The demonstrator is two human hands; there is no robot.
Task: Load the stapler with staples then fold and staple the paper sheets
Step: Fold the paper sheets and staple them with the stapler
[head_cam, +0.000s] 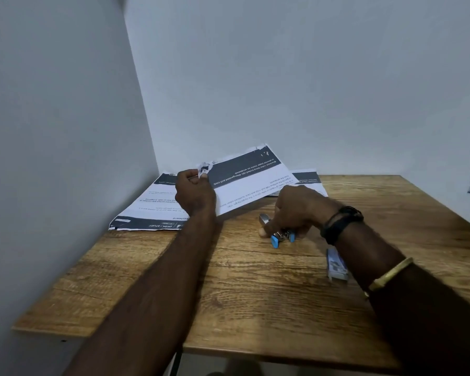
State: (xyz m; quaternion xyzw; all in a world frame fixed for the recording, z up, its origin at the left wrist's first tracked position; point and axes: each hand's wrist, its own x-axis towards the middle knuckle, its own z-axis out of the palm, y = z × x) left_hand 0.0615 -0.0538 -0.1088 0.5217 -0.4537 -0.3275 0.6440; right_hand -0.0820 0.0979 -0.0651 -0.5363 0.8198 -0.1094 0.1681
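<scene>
While your counter (152, 289) sits jammed into a wall corner at its far left, its near half lies bare wood, open for moving. Printed sheets (147, 210) lie flat at the back left, another showing behind your right hand. Your left hand (194, 195) pinches the crumpled top corner of a raised sheet (251, 176), which tilts over the flat ones. Your right hand (296, 210) is curled down around the blue-tipped stapler (278, 236) on the counter mid-right. A staple box (337, 265) lies just beside that forearm.
</scene>
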